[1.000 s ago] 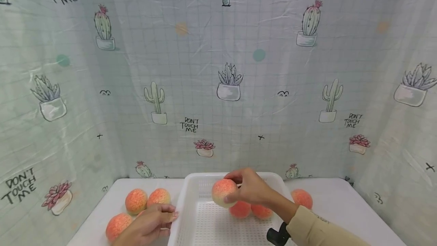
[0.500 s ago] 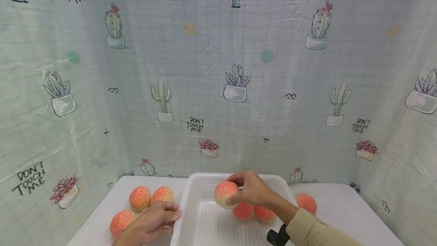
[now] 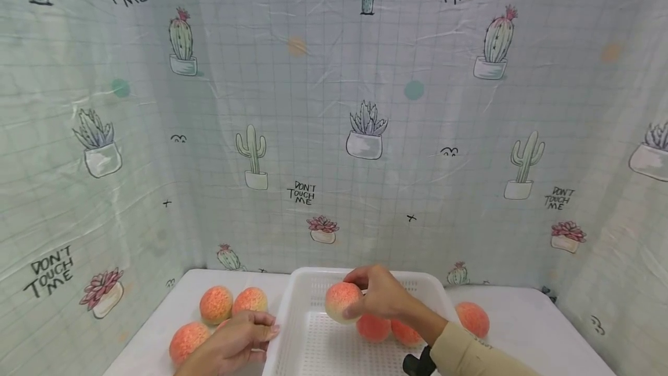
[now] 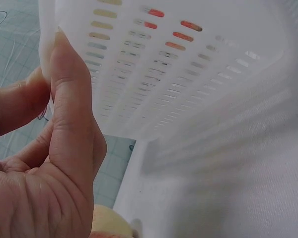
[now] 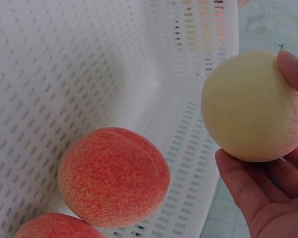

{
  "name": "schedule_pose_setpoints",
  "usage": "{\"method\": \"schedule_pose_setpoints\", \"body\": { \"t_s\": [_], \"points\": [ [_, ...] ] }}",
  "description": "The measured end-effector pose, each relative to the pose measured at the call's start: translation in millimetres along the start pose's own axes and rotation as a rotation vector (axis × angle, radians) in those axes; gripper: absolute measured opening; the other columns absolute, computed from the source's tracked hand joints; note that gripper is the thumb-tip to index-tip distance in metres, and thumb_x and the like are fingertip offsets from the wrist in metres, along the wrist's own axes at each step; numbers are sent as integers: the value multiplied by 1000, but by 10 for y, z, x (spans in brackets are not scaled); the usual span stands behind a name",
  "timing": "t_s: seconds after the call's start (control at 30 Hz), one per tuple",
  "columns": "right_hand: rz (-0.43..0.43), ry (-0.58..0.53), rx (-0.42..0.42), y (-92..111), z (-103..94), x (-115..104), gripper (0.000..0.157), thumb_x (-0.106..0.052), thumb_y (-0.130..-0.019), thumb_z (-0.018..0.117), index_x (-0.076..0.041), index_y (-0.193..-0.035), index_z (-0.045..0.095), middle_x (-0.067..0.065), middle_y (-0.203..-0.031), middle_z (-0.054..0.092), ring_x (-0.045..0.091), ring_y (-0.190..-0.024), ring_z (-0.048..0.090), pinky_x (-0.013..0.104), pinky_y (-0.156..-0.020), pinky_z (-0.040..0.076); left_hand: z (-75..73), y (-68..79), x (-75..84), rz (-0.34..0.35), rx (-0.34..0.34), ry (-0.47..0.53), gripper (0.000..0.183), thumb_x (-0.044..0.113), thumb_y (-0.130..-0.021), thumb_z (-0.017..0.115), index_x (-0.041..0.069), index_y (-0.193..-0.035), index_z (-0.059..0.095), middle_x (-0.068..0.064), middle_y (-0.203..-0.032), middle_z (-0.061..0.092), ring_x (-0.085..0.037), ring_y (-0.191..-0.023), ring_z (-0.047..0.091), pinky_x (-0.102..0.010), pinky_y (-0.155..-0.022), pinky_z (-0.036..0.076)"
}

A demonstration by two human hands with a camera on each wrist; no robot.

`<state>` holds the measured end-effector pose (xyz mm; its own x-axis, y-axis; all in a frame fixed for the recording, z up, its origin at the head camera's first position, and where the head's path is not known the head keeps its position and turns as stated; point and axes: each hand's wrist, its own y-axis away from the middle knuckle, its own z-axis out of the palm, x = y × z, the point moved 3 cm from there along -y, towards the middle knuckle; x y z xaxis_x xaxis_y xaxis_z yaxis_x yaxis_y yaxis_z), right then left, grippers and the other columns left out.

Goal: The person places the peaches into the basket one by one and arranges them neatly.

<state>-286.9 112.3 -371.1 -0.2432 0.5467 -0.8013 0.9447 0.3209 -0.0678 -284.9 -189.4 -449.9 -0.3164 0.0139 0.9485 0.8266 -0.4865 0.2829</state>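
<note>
A peach (image 3: 343, 302), red on top and pale yellow below, is held by my right hand (image 3: 383, 295) above the white perforated basket (image 3: 284, 321). The right wrist view shows its pale side, with thumb and fingers around the held peach (image 5: 251, 106). Two more peaches lie in the basket: one red peach (image 3: 373, 328) and another peach (image 3: 406, 332) partly behind my forearm. My left hand (image 3: 240, 338) grips the basket's left rim. Up close in the left wrist view, fingers of the left hand (image 4: 64, 119) pinch the edge of the basket wall (image 4: 139, 74).
Left of the basket several peaches rest on the white table (image 3: 182, 292), among them a back peach (image 3: 216, 304), its neighbouring peach (image 3: 250, 300) and a nearer peach (image 3: 189, 342). One peach (image 3: 472, 319) lies right of the basket. A cactus-print curtain (image 3: 334, 132) hangs behind.
The head view has shifted slightly, so the scene sits further right and a little lower. My right hand and its peach have come slightly left relative to the basket. The left hand keeps its place.
</note>
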Motion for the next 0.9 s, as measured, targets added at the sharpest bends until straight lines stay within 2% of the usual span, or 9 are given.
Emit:
{"method": "schedule_pose_setpoints", "body": {
  "t_s": [0.17, 0.47, 0.77, 0.9],
  "points": [
    [-1, 24, 9, -21, 31, 17, 49, -10, -68, 93, -7, -114, 75, 3, -111, 78, 17, -101, 70, 45, -93, 58, -5, 14, -13, -25, 43, -17, 30, 18, -95, 77, 1, -118, 67, -4, -102, 72, -16, -88, 66, -31, -82, 60],
    [27, 32, 9, -61, 51, 75, 51, -10, -69, 94, -7, -116, 74, 4, -112, 77, 18, -102, 70, 48, -95, 58, 13, -20, -45, 8, -5, -6, 21, 13, -97, 73, 2, -114, 68, -2, -98, 72, -15, -87, 67, -31, -81, 60],
    [23, 44, 11, -126, 87, 145, 49, -11, -68, 94, -8, -113, 75, 3, -109, 78, 16, -99, 70, 44, -93, 58, 24, -6, -21, -11, 15, -19, 26, 17, -95, 77, 2, -114, 68, -1, -95, 71, -14, -84, 65, -29, -78, 58],
    [17, 63, 19, -170, 89, 174, 49, -14, -68, 95, -10, -113, 75, 1, -109, 78, 16, -102, 70, 45, -95, 58, 16, -10, 10, 12, -10, -20, 22, 16, -96, 75, 3, -113, 67, 1, -93, 70, -12, -83, 65, -28, -77, 57]
  ]
}}
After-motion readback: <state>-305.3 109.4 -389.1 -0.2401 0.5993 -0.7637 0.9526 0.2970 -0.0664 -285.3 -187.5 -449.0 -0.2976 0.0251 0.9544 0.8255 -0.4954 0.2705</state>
